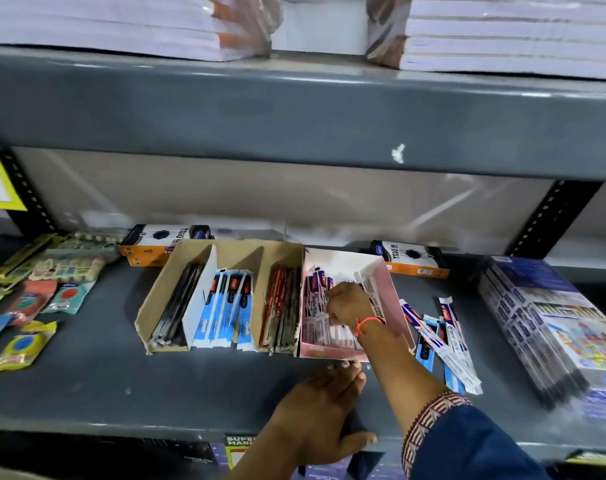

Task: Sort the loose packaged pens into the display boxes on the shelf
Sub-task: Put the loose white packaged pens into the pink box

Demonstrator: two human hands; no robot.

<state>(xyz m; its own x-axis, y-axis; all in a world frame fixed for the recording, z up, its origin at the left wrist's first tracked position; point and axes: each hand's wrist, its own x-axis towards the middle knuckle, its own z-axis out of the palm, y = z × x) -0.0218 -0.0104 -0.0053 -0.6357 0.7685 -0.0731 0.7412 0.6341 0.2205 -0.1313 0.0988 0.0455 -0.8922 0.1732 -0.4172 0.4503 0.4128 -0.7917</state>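
A pink display box (397, 299) stands on the grey shelf (87, 386), holding white-and-blue packaged pens (315, 320). My right hand (348, 304) reaches inside it, fingers closed on a packaged pen. My left hand (324, 407) rests flat on the shelf in front of the pink box, fingers spread, holding nothing. Left of the pink box stands a brown cardboard display box (145, 313) with black pens (178, 306), blue-white packs (225, 306) and red pens (281, 306) in separate compartments. Several loose packaged pens (443, 341) lie right of the pink box.
Two orange-black boxes (149, 244) (412, 259) stand at the back. Small packets (28, 306) lie at the left. A stack of flat printed packs (551, 323) fills the right. The upper shelf (294, 112) overhangs, carrying paper reams (502, 32).
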